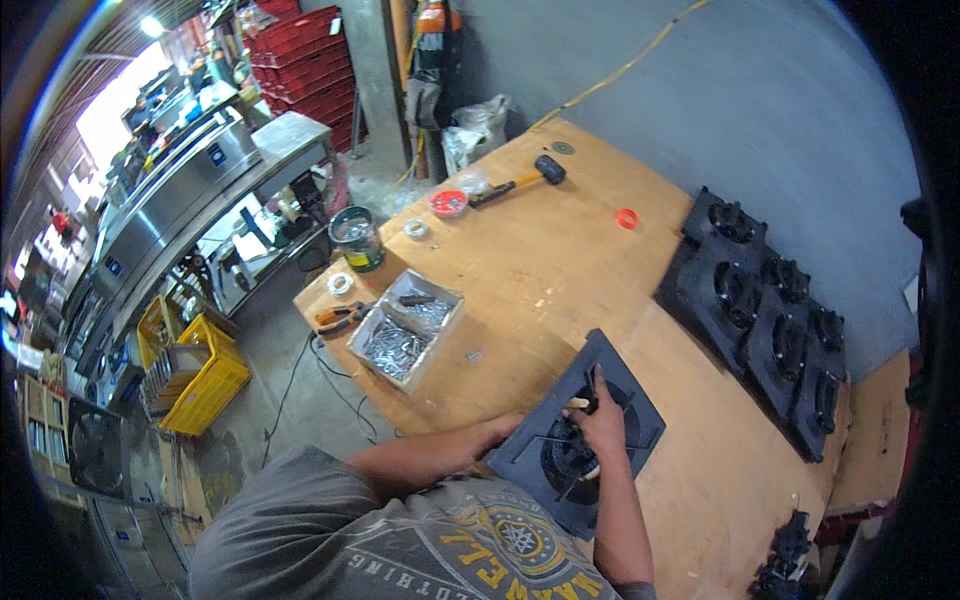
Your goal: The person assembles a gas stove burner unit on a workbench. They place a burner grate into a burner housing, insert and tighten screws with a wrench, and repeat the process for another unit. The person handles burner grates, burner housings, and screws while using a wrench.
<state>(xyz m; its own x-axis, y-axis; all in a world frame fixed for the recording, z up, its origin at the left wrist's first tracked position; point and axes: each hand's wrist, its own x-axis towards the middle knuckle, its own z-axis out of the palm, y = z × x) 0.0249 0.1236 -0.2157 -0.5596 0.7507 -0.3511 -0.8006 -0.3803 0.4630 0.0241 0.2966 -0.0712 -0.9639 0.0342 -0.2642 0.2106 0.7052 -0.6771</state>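
A square black gas burner plate (pixel 524 458) with a round burner and thin support arms is tilted against my body at the table's near edge. My left hand (pixel 500 428) grips its left edge, the fingertips hidden by the plate. My right hand (pixel 603 425) is closed over the burner's upper right part, one finger stretched along a support arm. A small tan piece shows by its fingertips; I cannot make out what it is. To the left stands a divided box (pixel 405 330) of small metal fasteners, with orange-handled pliers (pixel 345 317) beside it.
A rubber mallet (pixel 520 182), a red-rimmed tub (pixel 448 203), a green can (pixel 357 240) and tape rolls lie along the table's (pixel 540 270) far left side. Several black burner plates (pixel 755 310) line the right by the wall. A yellow crate (pixel 205 378) stands on the floor.
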